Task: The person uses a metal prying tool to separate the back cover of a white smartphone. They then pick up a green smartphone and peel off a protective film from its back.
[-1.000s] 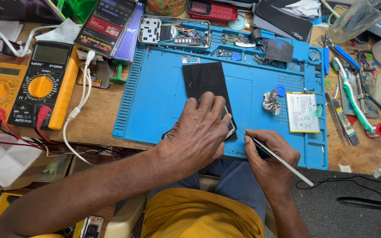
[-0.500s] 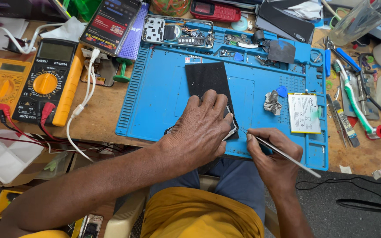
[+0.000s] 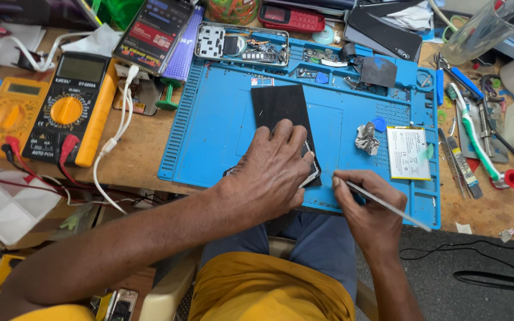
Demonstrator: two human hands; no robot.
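Observation:
My left hand lies flat on the near end of a black phone, which rests face down on the blue work mat. A thin metal tool is held in my right hand, and its tip sits at the phone's lower right edge, right beside my left fingers. Most of the phone's near half is hidden under my left hand.
A white battery, crumpled foil and a small blue pick lie on the mat's right part. An opened phone frame sits at the mat's top. Two multimeters and a white cable are left; tweezers and a toothbrush right.
The view has shifted slightly. My right hand has drawn a little closer to the phone's edge with the tool. My left hand stays pressed on the phone.

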